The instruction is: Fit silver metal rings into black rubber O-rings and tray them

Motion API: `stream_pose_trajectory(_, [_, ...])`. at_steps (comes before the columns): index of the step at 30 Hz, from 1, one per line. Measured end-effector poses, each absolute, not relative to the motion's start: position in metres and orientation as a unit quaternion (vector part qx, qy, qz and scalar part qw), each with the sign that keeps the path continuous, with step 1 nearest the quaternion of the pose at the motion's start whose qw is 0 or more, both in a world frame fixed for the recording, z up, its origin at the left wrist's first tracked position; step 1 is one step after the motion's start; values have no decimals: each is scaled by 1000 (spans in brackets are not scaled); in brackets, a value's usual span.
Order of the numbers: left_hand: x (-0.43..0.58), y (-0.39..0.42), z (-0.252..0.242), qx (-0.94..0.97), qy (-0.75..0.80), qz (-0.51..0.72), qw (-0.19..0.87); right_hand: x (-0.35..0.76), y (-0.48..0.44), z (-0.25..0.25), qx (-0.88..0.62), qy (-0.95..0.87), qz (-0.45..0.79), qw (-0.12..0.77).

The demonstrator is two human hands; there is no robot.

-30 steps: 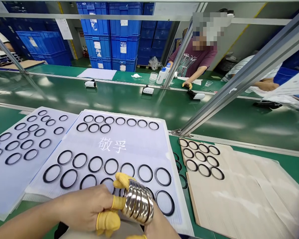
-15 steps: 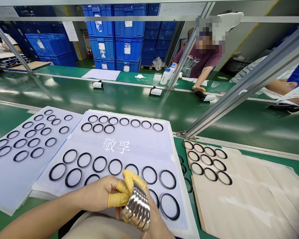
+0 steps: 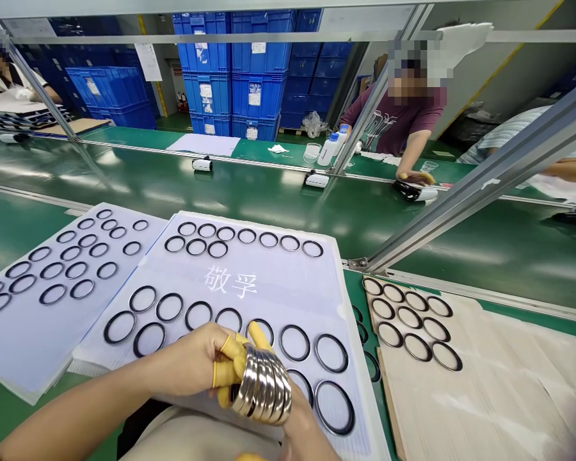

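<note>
Stack of polished metal rings [image 3: 262,385] rests against right hand [image 3: 303,436], its fingers hidden; left hand [image 3: 192,358] presses yellow-cotted fingers [image 3: 224,372] together on the stack, keeping it aligned.

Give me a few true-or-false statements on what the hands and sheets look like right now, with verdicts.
1. The left hand wears yellow finger cots. True.
2. The stack of shiny metal rings lies flat on the sheet. False: the stack of shiny metal rings is held in the hands, with the right hand at its lower end.
3. The white sheet before the hands carries rows of black-rimmed rings. True.
4. The beige sheet on the right holds no rings. False: a cluster of black-rimmed rings lies on it.
5. The co-worker across the green belt wears a maroon T-shirt. True.
</note>
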State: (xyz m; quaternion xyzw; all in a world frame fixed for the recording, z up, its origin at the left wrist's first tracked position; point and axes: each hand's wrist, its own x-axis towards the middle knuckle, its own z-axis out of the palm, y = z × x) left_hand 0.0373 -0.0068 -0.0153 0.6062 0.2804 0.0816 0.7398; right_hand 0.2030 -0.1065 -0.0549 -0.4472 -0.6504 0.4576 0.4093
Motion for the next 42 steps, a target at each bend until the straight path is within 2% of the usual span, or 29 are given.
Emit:
stream_pose_trajectory(4, [40, -4, -7, 655, 258, 106, 703, 210, -109, -43, -408, -646, 478, 434])
stream_pose_trajectory(11, [42, -6, -7, 710, 222, 126, 656, 208, -106, -57, -223, -553, 664, 451])
stream_pose_trajectory(18, [35, -3, -8, 767, 187, 94, 607, 193, -120, -66, -229, -413, 731, 493])
stream_pose_trajectory(24, [33, 5, -4, 791, 150, 55, 590, 194, -119, -64, -243, -471, 670, 520])
stream_pose_trajectory(27, [28, 12, -8, 769, 151, -6, 621, 193, -116, -66, -250, -506, 642, 519])
stream_pose_trajectory(34, [23, 32, -15, 521, 43, -178, 833, 197, -108, -62, -413, -593, 560, 404])
stream_pose_trajectory(38, [27, 30, -14, 469, 12, -208, 858, 206, -111, -61, -483, -653, 474, 342])
stream_pose_trajectory(42, [28, 22, -16, 496, 13, -201, 844, 205, -110, -65, -461, -671, 462, 350])
